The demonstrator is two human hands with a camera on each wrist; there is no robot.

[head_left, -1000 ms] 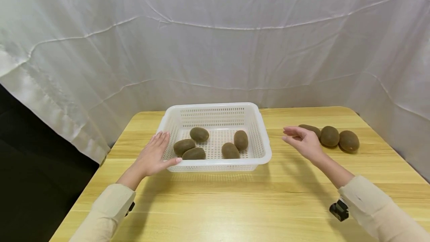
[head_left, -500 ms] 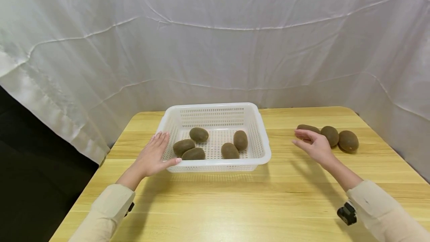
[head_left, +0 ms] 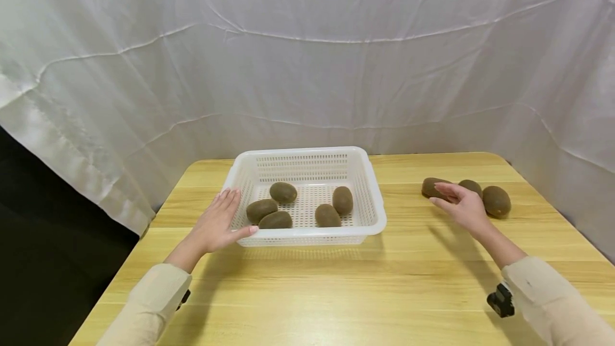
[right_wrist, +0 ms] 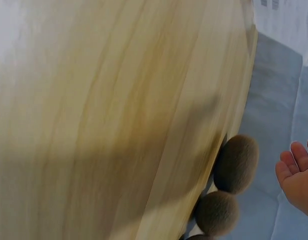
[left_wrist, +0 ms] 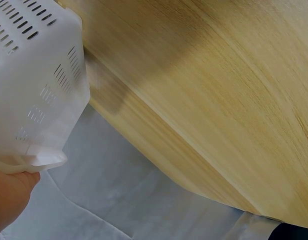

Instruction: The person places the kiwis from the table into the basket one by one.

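Hovering right hand (head_left: pixel 466 208): fingers loose with nothing in them, right next to the leftmost loose kiwi (head_left: pixel 430 188).
Left hand (head_left: pixel 215 224): unclenched, straight fingers resting on the left side of the white basket (head_left: pixel 307 233), thumb at the front corner. Looks more like steadying than lifting to me.
Kiwis on the table (head_left: pixel 312 287): three over on the right, counting a middle kiwi (head_left: pixel 471 186) partly behind the hand and a right-end kiwi (head_left: pixel 497 202).
Kiwis in the basket: five kiwis (head_left: pixel 283 193), three toward the left, two toward the right.
Step in hand: I'd call it lining up a grab, probably to put another one in with those five.
Next move: seems to call for thumb one side, fingers the other, then a gentle squeeze without knocking the neighbour.
Right wrist view: shows a gap between fingers and kiwi; from the head the fingertips overlap it, so contact is hard to judge there.
Left wrist view: gives you the basket's slotted outer wall, but none of the fruit inside; only the head view has that.
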